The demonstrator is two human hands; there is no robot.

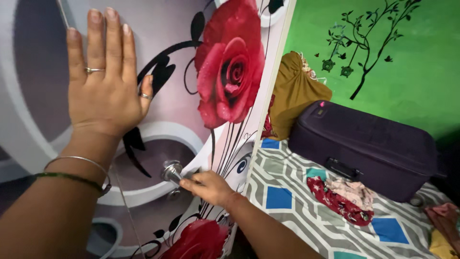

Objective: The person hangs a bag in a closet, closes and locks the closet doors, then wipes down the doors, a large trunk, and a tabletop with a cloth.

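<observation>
The left hand point(103, 79) lies flat, fingers spread and pointing up, pressed against the glossy wardrobe door printed with red roses and grey rings point(191, 62); its grip is open, holding nothing. Lower and to the right, the right hand point(208, 186) closes around the round silver metal door knob point(171, 171), or perhaps a key set at it, since the fingers hide that part. The knob sits low on the door near its right edge, its short axis sticking straight out from the panel toward the camera. The step in hand looks like working the latch; the next move likely calls for a steady twist while the flat palm braces the panel. Further right, a dark purple suitcase point(369, 144) rests on the bed with the grey zigzag sheet point(287, 201).
</observation>
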